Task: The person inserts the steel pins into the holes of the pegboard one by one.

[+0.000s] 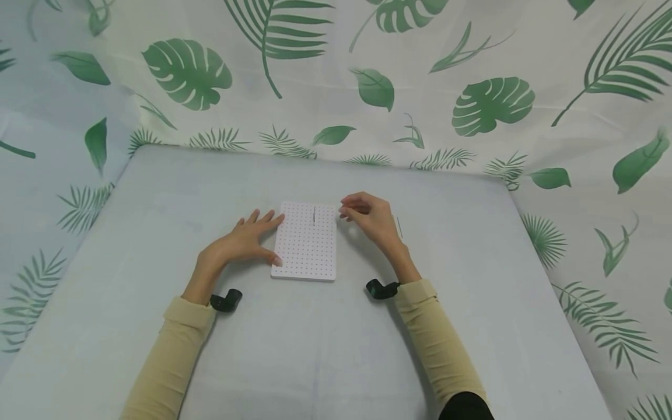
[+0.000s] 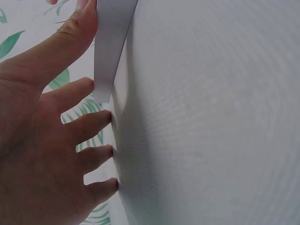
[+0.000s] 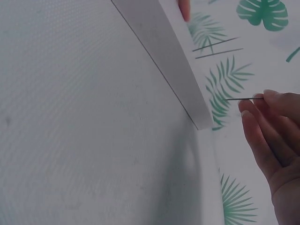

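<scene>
A white board with rows of small holes (image 1: pixel 304 248) lies flat on the table. Thin dark metal pins (image 3: pixel 219 53) stand up from it near its far end; the right wrist view shows two. My left hand (image 1: pixel 238 242) rests at the board's left edge with fingers spread, thumb and index finger touching it and the other fingertips on the table. Just off the board's far right corner, my right hand (image 1: pixel 367 219) pinches another thin metal pin (image 3: pixel 239 99) between thumb and fingertips. That pin is too fine to make out in the head view.
A loose thin pin (image 1: pixel 399 227) lies on the table to the right of my right wrist. The white-covered table (image 1: pixel 252 361) meets leaf-print cloth (image 1: pixel 404 76) at the back and sides. A dark wrist camera (image 1: pixel 381 289) sits beside each sleeve cuff.
</scene>
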Demonstrator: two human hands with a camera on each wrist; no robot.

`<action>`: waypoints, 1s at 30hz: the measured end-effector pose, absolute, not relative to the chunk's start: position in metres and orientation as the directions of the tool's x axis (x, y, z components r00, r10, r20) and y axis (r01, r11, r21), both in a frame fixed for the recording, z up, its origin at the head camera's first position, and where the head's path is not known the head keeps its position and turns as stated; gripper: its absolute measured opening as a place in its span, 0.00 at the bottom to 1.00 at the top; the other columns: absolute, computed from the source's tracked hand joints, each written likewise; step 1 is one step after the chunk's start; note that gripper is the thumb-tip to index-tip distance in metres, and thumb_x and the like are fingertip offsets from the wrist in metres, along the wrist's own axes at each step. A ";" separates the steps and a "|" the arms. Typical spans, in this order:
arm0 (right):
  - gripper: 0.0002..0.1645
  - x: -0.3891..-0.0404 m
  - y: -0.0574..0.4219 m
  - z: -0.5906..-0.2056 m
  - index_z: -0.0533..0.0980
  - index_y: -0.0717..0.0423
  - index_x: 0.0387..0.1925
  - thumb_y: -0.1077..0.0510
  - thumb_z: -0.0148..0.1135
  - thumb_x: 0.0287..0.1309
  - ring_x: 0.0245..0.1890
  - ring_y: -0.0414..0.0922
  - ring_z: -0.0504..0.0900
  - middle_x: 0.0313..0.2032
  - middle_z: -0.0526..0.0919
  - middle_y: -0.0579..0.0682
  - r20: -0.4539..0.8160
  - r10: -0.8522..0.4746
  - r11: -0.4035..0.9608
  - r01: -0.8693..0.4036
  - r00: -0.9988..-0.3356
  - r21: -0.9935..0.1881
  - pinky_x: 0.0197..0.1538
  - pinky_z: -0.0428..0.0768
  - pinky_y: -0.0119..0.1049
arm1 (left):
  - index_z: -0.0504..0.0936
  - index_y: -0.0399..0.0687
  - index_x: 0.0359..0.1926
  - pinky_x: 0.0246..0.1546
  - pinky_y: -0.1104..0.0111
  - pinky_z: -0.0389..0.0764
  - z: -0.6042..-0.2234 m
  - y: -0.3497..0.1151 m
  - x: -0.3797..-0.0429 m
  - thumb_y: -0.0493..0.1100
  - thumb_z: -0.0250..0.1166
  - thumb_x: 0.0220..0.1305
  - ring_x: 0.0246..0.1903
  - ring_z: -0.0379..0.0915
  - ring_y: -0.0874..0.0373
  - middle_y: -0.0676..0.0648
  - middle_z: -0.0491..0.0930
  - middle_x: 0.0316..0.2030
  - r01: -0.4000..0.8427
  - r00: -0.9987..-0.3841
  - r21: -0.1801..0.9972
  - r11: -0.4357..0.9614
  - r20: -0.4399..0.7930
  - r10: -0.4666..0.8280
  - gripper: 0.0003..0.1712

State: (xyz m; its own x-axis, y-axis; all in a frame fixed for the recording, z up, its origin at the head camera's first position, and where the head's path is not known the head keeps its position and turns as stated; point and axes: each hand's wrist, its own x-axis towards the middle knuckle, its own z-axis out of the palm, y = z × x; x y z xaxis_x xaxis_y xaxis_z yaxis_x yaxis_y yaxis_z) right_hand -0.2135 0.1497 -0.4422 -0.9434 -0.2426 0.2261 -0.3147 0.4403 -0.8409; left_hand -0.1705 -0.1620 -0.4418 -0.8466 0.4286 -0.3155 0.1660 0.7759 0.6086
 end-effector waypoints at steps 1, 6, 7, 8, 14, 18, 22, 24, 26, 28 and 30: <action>0.10 -0.214 0.148 -0.442 0.83 0.63 0.46 0.66 0.69 0.63 0.37 0.51 0.90 0.41 0.90 0.58 0.225 -0.243 0.438 -0.314 -0.943 -0.842 0.41 0.89 0.35 | 0.52 0.48 0.82 0.78 0.37 0.30 -0.442 -0.162 -0.171 0.55 0.78 0.55 0.80 0.26 0.32 0.35 0.43 0.81 0.166 -0.846 0.608 0.776 -0.317 0.429 0.62; 0.09 -0.215 0.141 -0.442 0.84 0.62 0.46 0.67 0.68 0.64 0.38 0.51 0.91 0.42 0.90 0.58 0.221 -0.255 0.416 -0.314 -0.941 -0.853 0.41 0.89 0.33 | 0.52 0.47 0.82 0.78 0.36 0.31 -0.442 -0.163 -0.171 0.55 0.79 0.54 0.80 0.26 0.31 0.34 0.43 0.81 0.168 -0.845 0.611 0.774 -0.315 0.432 0.62; 0.09 -0.215 0.140 -0.442 0.84 0.62 0.45 0.67 0.68 0.64 0.38 0.51 0.91 0.42 0.90 0.58 0.220 -0.258 0.413 -0.314 -0.941 -0.855 0.41 0.89 0.33 | 0.52 0.47 0.82 0.78 0.36 0.30 -0.442 -0.163 -0.171 0.56 0.79 0.54 0.80 0.26 0.31 0.35 0.43 0.81 0.166 -0.845 0.612 0.774 -0.317 0.432 0.63; 0.09 -0.215 0.139 -0.442 0.84 0.62 0.45 0.67 0.68 0.64 0.37 0.51 0.91 0.42 0.90 0.58 0.221 -0.261 0.412 -0.316 -0.939 -0.855 0.41 0.89 0.33 | 0.52 0.47 0.82 0.78 0.36 0.30 -0.442 -0.163 -0.171 0.55 0.79 0.54 0.80 0.26 0.31 0.35 0.43 0.81 0.165 -0.845 0.614 0.772 -0.316 0.432 0.62; 0.07 -0.215 0.131 -0.442 0.85 0.62 0.43 0.65 0.70 0.63 0.35 0.50 0.91 0.40 0.91 0.58 0.215 -0.284 0.394 -0.318 -0.934 -0.862 0.41 0.89 0.35 | 0.52 0.48 0.82 0.78 0.37 0.30 -0.440 -0.163 -0.171 0.55 0.79 0.55 0.80 0.26 0.32 0.35 0.43 0.81 0.159 -0.845 0.617 0.770 -0.318 0.429 0.62; 0.07 -0.216 0.129 -0.444 0.86 0.62 0.42 0.64 0.70 0.63 0.34 0.49 0.90 0.39 0.91 0.57 0.216 -0.302 0.381 -0.325 -0.929 -0.865 0.41 0.90 0.39 | 0.52 0.47 0.82 0.78 0.36 0.30 -0.440 -0.163 -0.170 0.55 0.79 0.54 0.80 0.26 0.32 0.35 0.43 0.81 0.158 -0.844 0.619 0.770 -0.320 0.430 0.62; 0.06 -0.216 0.127 -0.445 0.86 0.62 0.41 0.64 0.71 0.62 0.33 0.48 0.90 0.38 0.91 0.57 0.220 -0.306 0.377 -0.330 -0.926 -0.865 0.40 0.89 0.39 | 0.52 0.48 0.82 0.78 0.36 0.31 -0.442 -0.164 -0.171 0.56 0.79 0.54 0.80 0.26 0.32 0.35 0.43 0.81 0.163 -0.842 0.619 0.768 -0.319 0.435 0.62; 0.05 -0.216 0.126 -0.445 0.86 0.61 0.40 0.64 0.71 0.63 0.33 0.48 0.90 0.38 0.91 0.56 0.218 -0.308 0.374 -0.329 -0.926 -0.867 0.41 0.89 0.37 | 0.52 0.48 0.82 0.78 0.36 0.30 -0.443 -0.164 -0.171 0.55 0.79 0.54 0.80 0.26 0.32 0.35 0.43 0.81 0.164 -0.842 0.617 0.770 -0.319 0.435 0.62; 0.05 -0.215 0.125 -0.445 0.86 0.60 0.40 0.63 0.71 0.63 0.34 0.48 0.90 0.38 0.91 0.56 0.220 -0.314 0.372 -0.332 -0.924 -0.867 0.41 0.89 0.36 | 0.52 0.48 0.82 0.78 0.37 0.30 -0.444 -0.164 -0.172 0.55 0.79 0.54 0.80 0.25 0.32 0.36 0.43 0.81 0.163 -0.842 0.613 0.773 -0.321 0.433 0.62; 0.05 -0.215 0.124 -0.444 0.86 0.59 0.39 0.62 0.71 0.63 0.34 0.47 0.90 0.38 0.91 0.55 0.223 -0.322 0.370 -0.339 -0.920 -0.865 0.41 0.89 0.36 | 0.52 0.49 0.82 0.78 0.37 0.30 -0.444 -0.164 -0.172 0.55 0.79 0.55 0.80 0.25 0.33 0.36 0.42 0.82 0.161 -0.843 0.610 0.776 -0.324 0.430 0.62; 0.04 -0.215 0.123 -0.445 0.86 0.59 0.39 0.62 0.71 0.63 0.34 0.47 0.90 0.37 0.91 0.54 0.227 -0.331 0.366 -0.346 -0.916 -0.864 0.41 0.88 0.35 | 0.52 0.49 0.82 0.78 0.37 0.30 -0.444 -0.164 -0.172 0.55 0.79 0.54 0.80 0.25 0.32 0.36 0.43 0.82 0.162 -0.844 0.608 0.777 -0.323 0.428 0.62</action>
